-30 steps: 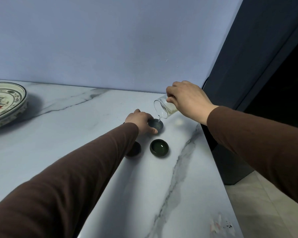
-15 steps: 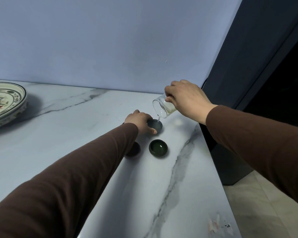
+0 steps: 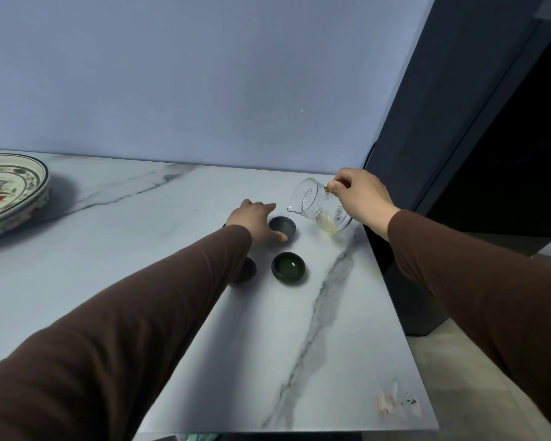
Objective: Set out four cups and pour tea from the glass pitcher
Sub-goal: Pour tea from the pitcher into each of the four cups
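Small dark cups stand on the marble counter [image 3: 140,249]. My left hand [image 3: 255,219] rests against the far cup [image 3: 283,225], thumb at its near side and fingers spread past its left rim. A nearer cup [image 3: 288,268] holds greenish tea. A third cup [image 3: 247,270] is mostly hidden under my left sleeve. My right hand [image 3: 360,198] holds the glass pitcher [image 3: 318,206] by its handle, tilted less steeply, spout just right of the far cup, a little pale tea at its bottom.
A painted ceramic plate [image 3: 13,189] sits at the counter's far left. The counter's right edge runs beside a dark cabinet [image 3: 458,122], with tiled floor below. A blue wall backs the counter.
The pitcher has tipped back toward upright and shifted right, away from the far cup; the stream has stopped. My left hand's fingers have loosened around the cup.
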Available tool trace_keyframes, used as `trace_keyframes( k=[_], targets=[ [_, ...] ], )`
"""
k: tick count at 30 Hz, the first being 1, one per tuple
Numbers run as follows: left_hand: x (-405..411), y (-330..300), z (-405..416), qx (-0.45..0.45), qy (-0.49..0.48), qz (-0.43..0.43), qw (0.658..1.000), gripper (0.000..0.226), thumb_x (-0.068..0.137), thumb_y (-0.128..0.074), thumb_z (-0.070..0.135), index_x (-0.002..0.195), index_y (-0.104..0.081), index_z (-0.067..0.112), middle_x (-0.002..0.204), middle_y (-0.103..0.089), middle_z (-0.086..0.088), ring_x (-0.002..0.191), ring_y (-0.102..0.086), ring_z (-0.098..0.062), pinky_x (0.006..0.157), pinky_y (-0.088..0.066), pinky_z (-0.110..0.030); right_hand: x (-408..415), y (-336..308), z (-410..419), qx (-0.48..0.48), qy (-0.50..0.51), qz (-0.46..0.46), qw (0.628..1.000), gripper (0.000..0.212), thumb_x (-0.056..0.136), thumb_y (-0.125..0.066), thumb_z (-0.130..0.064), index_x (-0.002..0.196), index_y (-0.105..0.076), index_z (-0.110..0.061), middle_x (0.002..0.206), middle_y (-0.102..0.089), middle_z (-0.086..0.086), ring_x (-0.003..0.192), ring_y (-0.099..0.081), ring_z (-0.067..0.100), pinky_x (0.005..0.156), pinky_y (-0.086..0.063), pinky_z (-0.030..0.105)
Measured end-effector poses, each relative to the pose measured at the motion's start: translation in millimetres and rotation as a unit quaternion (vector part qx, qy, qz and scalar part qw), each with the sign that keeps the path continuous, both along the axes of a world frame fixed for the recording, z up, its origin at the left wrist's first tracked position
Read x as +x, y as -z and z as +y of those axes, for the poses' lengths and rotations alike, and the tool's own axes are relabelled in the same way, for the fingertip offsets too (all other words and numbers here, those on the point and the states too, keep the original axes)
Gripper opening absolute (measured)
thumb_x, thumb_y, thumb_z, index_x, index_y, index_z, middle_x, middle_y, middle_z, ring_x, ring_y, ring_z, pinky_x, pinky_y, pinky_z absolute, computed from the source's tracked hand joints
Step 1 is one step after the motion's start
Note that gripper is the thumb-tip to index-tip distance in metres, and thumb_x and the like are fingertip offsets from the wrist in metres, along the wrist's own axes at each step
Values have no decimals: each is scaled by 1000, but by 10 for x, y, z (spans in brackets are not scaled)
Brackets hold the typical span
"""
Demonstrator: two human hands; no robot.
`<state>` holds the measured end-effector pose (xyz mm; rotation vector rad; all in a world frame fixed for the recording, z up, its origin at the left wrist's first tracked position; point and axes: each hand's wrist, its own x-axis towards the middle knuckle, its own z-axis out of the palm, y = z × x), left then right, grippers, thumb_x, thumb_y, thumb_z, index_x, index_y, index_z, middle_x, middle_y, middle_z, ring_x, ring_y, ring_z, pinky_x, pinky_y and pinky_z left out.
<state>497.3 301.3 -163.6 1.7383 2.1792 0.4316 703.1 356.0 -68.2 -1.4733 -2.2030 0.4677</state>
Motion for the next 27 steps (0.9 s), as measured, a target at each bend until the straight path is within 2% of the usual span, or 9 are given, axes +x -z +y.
trace_keyframes(
  k=[2,4,7,9,13,18,22,27],
  targets=[
    [2,-40,-86,47,-14,-15,999,85,74,-72,54,147,-39,26,140,-51,-2,136,-33,-23,105,-38,-38,47,-24,-55,0,-3,1,1000,19,96,-53,-35,85,-65,-26,87,-64,-5,84,-58,20,69,-35,28],
    [16,-74,-212,88,-17,-17,996,76,75,-72,53,141,-46,25,135,-55,0,131,-36,-22,103,-39,-38,93,-64,-125,7,-11,-2,1000,19,96,-53,-35,85,-65,-26,85,-63,-6,81,-57,19,64,-34,28],
    [67,-87,-436,100,8,9,995,63,76,-70,57,130,-56,26,125,-62,4,123,-41,-21,99,-41,-37,158,-122,-234,16,-26,-8,999,20,96,-52,-35,85,-66,-26,75,-58,-12,67,-55,12,55,-32,23],
    [123,-88,-575,88,24,24,996,58,76,-67,62,123,-61,28,119,-64,5,118,-43,-22,98,-40,-38,189,-141,-320,22,-39,-20,999,21,97,-52,-35,86,-67,-26,74,-56,-14,65,-54,8,54,-31,22],
    [251,-75,-740,50,52,57,996,65,72,-62,72,122,-64,31,122,-63,7,119,-42,-21,100,-37,-40,212,-144,-486,52,-70,-66,994,19,96,-54,-34,89,-66,-21,81,-62,-7,79,-56,19,65,-34,30],
    [364,-27,-803,14,64,77,995,74,66,-66,73,127,-62,31,131,-59,8,120,-40,-24,100,-37,-40,213,-109,-612,93,-115,-125,981,19,96,-54,-32,88,-64,-18,93,-63,0,89,-57,25,73,-43,37],
    [373,8,-805,9,60,75,995,68,67,-68,69,124,-63,32,126,-62,7,116,-41,-24,97,-38,-41,204,-73,-672,121,-145,-147,971,18,96,-54,-31,90,-62,-17,92,-59,-1,91,-55,26,72,-38,35],
    [374,40,-798,15,55,65,996,65,68,-69,68,122,-64,33,121,-64,7,116,-41,-24,96,-39,-41,163,-56,-732,161,-179,-176,954,17,97,-52,-31,92,-60,-17,97,-61,3,94,-54,28,72,-40,36]
  ],
)
